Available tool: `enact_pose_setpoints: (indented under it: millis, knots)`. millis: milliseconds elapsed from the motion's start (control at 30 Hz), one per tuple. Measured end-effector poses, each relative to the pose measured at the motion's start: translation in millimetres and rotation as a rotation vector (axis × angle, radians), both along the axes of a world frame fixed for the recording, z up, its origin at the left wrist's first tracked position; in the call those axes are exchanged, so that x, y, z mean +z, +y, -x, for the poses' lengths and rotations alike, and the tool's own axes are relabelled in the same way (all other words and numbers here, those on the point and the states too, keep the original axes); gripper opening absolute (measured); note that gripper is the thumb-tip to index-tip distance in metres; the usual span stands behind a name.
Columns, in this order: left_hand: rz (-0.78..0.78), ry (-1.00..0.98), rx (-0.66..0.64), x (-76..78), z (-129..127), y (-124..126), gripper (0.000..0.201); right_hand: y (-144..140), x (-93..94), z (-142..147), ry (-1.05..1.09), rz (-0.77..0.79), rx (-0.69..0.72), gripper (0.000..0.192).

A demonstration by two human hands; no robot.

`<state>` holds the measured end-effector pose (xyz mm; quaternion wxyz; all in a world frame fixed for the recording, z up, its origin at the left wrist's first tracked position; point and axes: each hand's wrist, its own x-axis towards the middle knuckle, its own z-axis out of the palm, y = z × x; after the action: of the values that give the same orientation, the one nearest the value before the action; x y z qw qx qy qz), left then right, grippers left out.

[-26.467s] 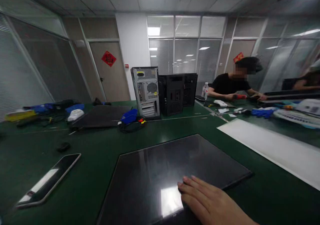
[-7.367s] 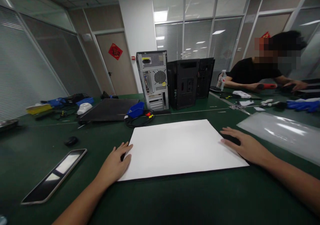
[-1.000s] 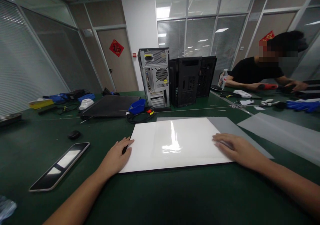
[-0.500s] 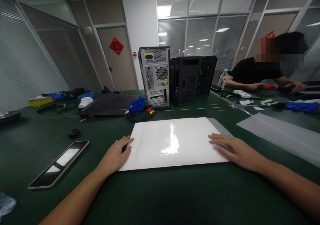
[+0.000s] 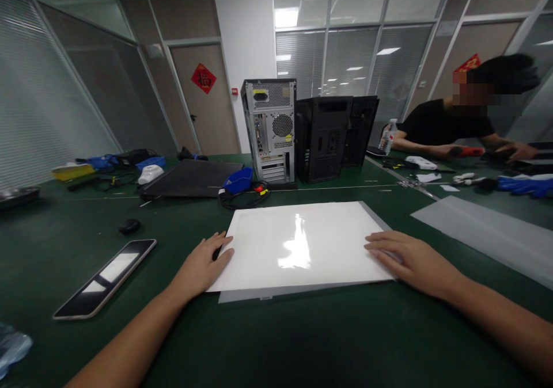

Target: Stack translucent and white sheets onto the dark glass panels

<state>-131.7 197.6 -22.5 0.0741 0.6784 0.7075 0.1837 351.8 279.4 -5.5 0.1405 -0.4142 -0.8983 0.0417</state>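
A glossy white sheet [image 5: 263,250] lies flat in front of me, with a bright reflection at its middle. A translucent sheet [image 5: 250,295] sticks out from under its front edge, and a grey strip shows along its far right edge. My left hand [image 5: 206,264] rests at the left edge, its fingers and thumb stretched out over the white surface. At the right edge my right hand [image 5: 408,255] lies with extended fingers on the sheet. Both hands touch it from above; neither is wrapped round anything. A dark thing under the left hand is mostly hidden.
Computer cases [image 5: 272,134] stand behind the sheet, with a blue tool [image 5: 239,181] and cable in front. A phone [image 5: 106,278] and a black mouse [image 5: 129,225] lie left. Another translucent sheet [image 5: 484,232] lies right. A co-worker [image 5: 444,123] holds a red tool [image 5: 470,151] at far right.
The translucent sheet beneath now shows past the front edge, where a dark edge showed before. Less of the grey strip shows at the right. My hands have hardly moved.
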Motion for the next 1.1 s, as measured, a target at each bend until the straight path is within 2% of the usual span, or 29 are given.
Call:
enact_pose_setpoints:
  millis: [300, 400, 500, 600, 700, 767, 867, 967, 1100]
  knots:
    - [-0.013, 0.013, -0.001, -1.1, 0.8, 1.1, 0.056, -6.0, -3.4, 4.8, 0.021, 0.031, 0.077, 0.042]
    - [-0.009, 0.013, -0.013, -3.0, 3.5, 2.7, 0.054, 0.6, -5.0, 1.1, 0.005, 0.027, 0.081, 0.042]
    - [-0.010, 0.023, -0.009, -3.2, 3.6, 3.1, 0.054, 22.0, -9.7, -19.1, -0.047, -0.041, -0.069, 0.046]
    - [-0.010, 0.028, -0.006, -2.8, 2.5, 2.8, 0.053, 50.8, -17.4, -59.5, -0.152, -0.138, -0.383, 0.050]
    - [-0.021, 0.039, -0.009, -3.9, 2.8, 2.9, 0.053, 72.1, -26.3, -103.0, -0.203, -0.129, -0.686, 0.068]
    - [-0.032, 0.047, -0.011, -5.5, 3.8, 3.7, 0.053, 79.1, -31.7, -122.2, -0.195, -0.078, -0.787, 0.081]
    - [-0.044, 0.056, -0.017, -7.9, 5.4, 5.0, 0.054, 82.5, -37.4, -130.5, -0.188, -0.017, -0.809, 0.085]
    - [-0.041, 0.066, -0.021, -8.5, 5.8, 5.3, 0.054, 81.5, -37.9, -122.6, -0.194, -0.007, -0.762, 0.074]
    - [-0.020, 0.066, -0.020, -6.4, 4.5, 4.9, 0.056, 73.4, -29.1, -106.8, -0.221, 0.002, -0.673, 0.059]
